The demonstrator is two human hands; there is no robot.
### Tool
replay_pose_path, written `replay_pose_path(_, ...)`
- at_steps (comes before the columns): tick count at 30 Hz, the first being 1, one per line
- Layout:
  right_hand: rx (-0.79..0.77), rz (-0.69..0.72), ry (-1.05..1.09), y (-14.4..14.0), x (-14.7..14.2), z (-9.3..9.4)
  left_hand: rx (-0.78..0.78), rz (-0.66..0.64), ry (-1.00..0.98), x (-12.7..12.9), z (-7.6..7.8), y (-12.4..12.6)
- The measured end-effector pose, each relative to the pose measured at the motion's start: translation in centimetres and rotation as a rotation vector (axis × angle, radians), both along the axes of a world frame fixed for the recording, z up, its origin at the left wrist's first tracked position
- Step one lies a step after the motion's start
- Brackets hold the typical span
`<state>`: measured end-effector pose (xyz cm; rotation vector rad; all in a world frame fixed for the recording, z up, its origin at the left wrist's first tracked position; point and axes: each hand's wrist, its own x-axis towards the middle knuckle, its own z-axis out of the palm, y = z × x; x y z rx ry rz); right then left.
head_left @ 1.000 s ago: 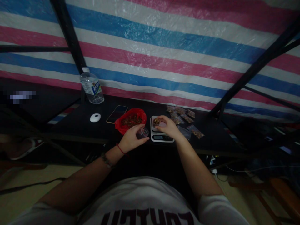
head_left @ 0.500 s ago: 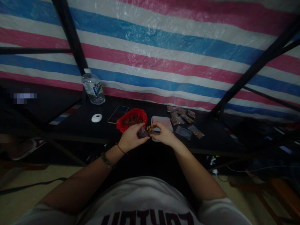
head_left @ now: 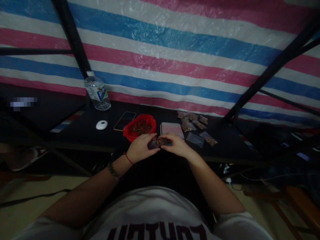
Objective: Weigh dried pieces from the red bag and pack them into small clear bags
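Left hand: left hand [head_left: 140,147] at the near edge of the table [head_left: 82,133], fingers curled round one end of a small clear bag [head_left: 157,142], pinching it closed-handed.
Right hand: right hand [head_left: 176,144] meets the left one, fingertips pinched on the other end of the same bag.
Small bag: held between both hands just above the table's front edge, right in front of the scale; brownish bits show inside. Whether its mouth is sealed, cannot tell in this dim light.
Scale: a flat white scale [head_left: 172,128] sits just behind the hands, its platform bare.
Red bag: a red plastic bag [head_left: 140,126] lies open just left of the scale, brown pieces heaped in it.
Filled packets: a cluster of small packets [head_left: 193,121] lies right of the scale, some with brown contents.
Other items: a phone [head_left: 124,120] flat beside the red bag; a white oval object [head_left: 101,125] further left; a water bottle [head_left: 97,94] upright at the back left.
Backdrop: a striped tarp [head_left: 175,50] in blue, pink and white hangs behind the table.
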<state>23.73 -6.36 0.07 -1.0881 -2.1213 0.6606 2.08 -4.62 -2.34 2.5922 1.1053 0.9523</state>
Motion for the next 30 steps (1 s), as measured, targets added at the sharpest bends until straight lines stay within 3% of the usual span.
replay_pose_path(17, -0.193, 0.015, 0.258, -0.7, -0.4, 0.2, 0.004, -0.023, -0.088, 0.4, 0.5, -0.8)
replay_pose_path(26, 0.019, -0.058, 0.157, -2.1, -1.3, 2.4, -0.033, -0.025, -0.241, 0.6, 1.0, -1.3)
replay_pose_path(30, 0.043, -0.093, 0.103, -2.4, -1.5, 2.9, -0.026, -0.022, -0.26, 0.6, 0.9, -1.6)
